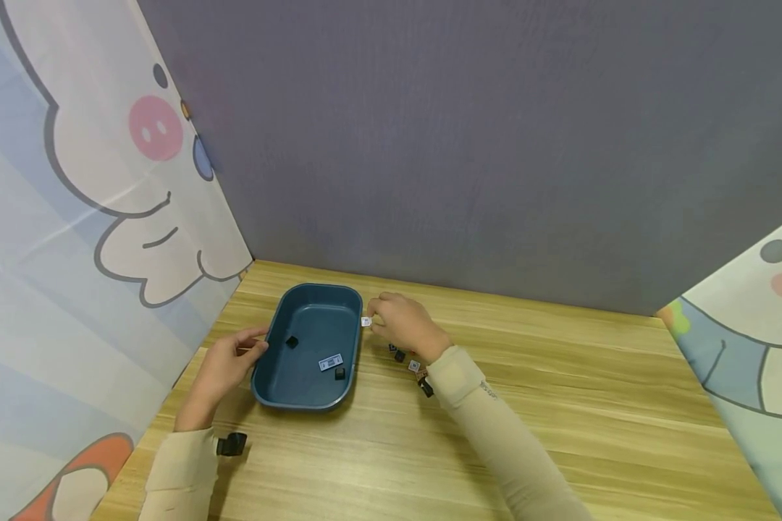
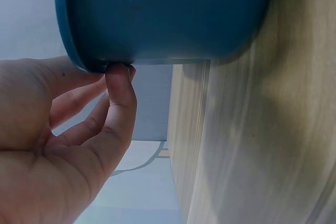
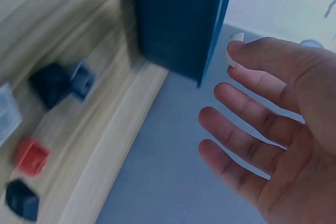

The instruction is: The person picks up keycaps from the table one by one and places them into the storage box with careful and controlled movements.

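Observation:
My right hand [image 1: 404, 323] pinches a small white keycap [image 1: 366, 321] between thumb and forefinger, beside the right rim of a dark blue plastic tub [image 1: 306, 402]. In the right wrist view, the other fingers of that hand are spread apart below the keycap. My left hand [image 1: 226, 365] holds the tub's left rim, its thumb pressed to the outer wall just under the lip in the left wrist view. Inside the tub lie a black keycap [image 1: 292, 341], a long light-blue keycap [image 1: 330, 362] and another black keycap [image 1: 340, 374].
Several loose keycaps lie on the wooden table [image 1: 599, 405] right of the tub, partly under my right wrist, among them a white keycap [image 1: 414, 366] and a red keycap [image 3: 32, 156]. A grey panel [image 1: 456, 145] stands along the back; a cartoon-printed cloth [image 1: 104, 239] hangs at the left.

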Motion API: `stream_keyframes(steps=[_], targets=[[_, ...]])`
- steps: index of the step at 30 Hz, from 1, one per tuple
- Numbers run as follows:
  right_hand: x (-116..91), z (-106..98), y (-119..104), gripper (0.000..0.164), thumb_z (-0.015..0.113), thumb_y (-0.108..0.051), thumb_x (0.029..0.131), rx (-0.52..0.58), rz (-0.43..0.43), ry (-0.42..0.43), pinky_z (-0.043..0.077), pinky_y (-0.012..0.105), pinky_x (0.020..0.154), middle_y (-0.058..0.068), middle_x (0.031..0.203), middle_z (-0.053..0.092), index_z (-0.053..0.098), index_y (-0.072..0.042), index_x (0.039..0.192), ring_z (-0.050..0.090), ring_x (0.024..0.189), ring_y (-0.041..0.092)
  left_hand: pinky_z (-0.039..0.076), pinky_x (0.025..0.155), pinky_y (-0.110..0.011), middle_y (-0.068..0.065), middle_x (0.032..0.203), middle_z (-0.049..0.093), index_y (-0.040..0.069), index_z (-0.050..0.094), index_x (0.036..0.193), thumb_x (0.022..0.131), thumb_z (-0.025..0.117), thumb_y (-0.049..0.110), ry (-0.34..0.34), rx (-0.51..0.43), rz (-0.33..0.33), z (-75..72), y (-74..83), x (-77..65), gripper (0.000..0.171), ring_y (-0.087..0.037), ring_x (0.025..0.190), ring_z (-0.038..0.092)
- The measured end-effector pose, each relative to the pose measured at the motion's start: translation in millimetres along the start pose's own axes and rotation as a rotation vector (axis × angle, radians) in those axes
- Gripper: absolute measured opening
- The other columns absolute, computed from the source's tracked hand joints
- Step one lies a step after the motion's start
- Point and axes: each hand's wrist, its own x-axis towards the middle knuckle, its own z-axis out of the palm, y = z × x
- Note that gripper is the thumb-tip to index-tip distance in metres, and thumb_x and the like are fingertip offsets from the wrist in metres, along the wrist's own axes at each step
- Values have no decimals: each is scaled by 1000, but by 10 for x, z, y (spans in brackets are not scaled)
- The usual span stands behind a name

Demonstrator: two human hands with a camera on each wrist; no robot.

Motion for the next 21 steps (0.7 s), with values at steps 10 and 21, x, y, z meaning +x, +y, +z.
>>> stream_keyframes(steps=[10, 21], targets=[[131, -18, -211, 21, 70, -25, 96, 4, -68, 8, 51, 25, 69, 0, 107, 65, 71, -14, 113, 59, 84, 11, 53, 69, -35, -19, 106, 71, 0, 62, 134, 101, 62, 15, 5, -4, -10, 9, 1, -11, 36, -36, 94, 69], [89, -33, -142, 25, 71, -25, 96, -2, -49, 2, 53, 31, 83, 2, 113, 65, 70, -12, 117, 63, 98, 16, 53, 71, -37, -18, 105, 71, 0, 62, 134, 102, 62, 16, 10, 3, -4, 13, -1, -8, 36, -37, 95, 68]])
